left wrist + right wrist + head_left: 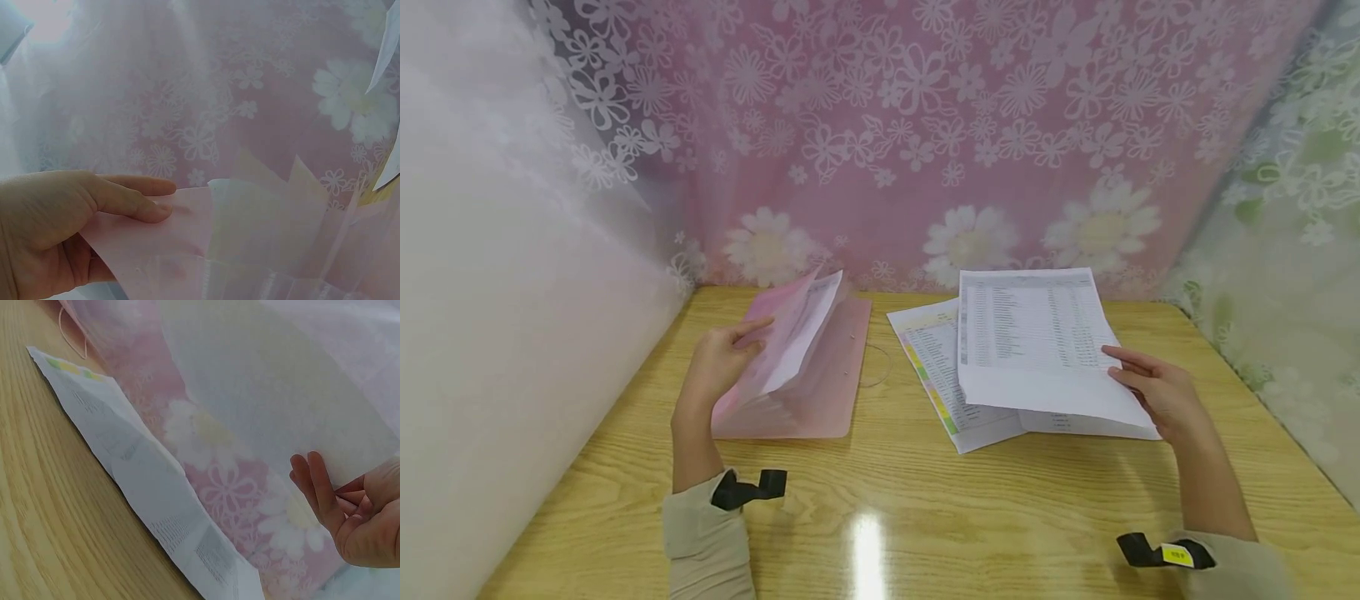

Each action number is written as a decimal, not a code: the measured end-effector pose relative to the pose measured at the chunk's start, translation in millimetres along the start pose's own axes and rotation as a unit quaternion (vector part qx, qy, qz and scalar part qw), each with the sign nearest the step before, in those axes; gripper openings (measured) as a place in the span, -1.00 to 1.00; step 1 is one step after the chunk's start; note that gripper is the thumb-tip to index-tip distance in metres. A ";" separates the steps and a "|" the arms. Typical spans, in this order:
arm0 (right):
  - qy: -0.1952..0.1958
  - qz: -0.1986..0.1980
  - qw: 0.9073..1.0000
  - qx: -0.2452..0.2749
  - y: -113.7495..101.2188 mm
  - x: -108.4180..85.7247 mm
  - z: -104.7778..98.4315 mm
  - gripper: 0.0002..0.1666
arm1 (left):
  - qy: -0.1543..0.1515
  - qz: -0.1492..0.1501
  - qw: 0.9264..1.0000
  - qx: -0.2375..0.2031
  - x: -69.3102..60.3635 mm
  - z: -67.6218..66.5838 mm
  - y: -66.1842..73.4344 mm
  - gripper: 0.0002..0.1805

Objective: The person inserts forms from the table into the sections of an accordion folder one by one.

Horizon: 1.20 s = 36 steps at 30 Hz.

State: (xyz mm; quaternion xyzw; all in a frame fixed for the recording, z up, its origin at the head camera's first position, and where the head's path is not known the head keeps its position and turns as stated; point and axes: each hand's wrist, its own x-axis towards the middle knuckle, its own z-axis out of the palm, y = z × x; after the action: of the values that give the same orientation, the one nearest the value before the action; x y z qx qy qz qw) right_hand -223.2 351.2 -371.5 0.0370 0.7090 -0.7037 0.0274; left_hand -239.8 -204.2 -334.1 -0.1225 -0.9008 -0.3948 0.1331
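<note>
On the left, a pink expanding file folder (835,392) stands partly fanned open, a white sheet (801,337) showing between its leaves. My left hand (722,362) pinches the folder's left cover between thumb and fingers; in the left wrist view the same hand (81,219) grips the pink cover's edge. At the right, my right hand (1161,387) pinches the right edge of a white printed table sheet (1030,325), raised above other papers. The right wrist view shows that hand (344,512) with the lifted sheet (269,381) between thumb and fingers.
Under the raised sheet lie printed papers, one with a coloured left edge (925,358). A thin elastic loop (880,367) extends from the folder's right side. The wooden table (865,492) meets a flowered pink curtain (880,167) at the back.
</note>
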 end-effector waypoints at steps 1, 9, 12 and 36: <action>-0.005 -0.003 1.000 -0.003 -1.1 0.0 3.1 -0.53 | 0.000 0.001 1.000 0.001 -0.3 -0.2 0.1 -0.61; -0.039 -0.024 0.998 -0.047 -6.1 2.1 27.7 -0.50 | 0.005 -0.003 1.000 0.002 -1.9 -2.3 -0.9 -0.61; -0.040 -0.024 0.997 -0.066 -8.7 3.1 36.3 -0.47 | 0.007 -0.002 1.000 0.002 -2.1 -2.6 -1.3 -0.62; -0.083 -0.038 0.987 -0.130 -17.7 26.0 104.9 -0.40 | 0.009 0.004 1.000 0.012 1.0 -0.7 -2.6 -0.62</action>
State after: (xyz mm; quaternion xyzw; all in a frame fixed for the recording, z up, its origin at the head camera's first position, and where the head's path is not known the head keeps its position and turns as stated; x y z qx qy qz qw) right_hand -252.2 246.5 -357.1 -0.0525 0.7908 -0.6065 0.0641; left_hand -241.5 -206.4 -335.1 -0.1211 -0.9038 -0.3841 0.1445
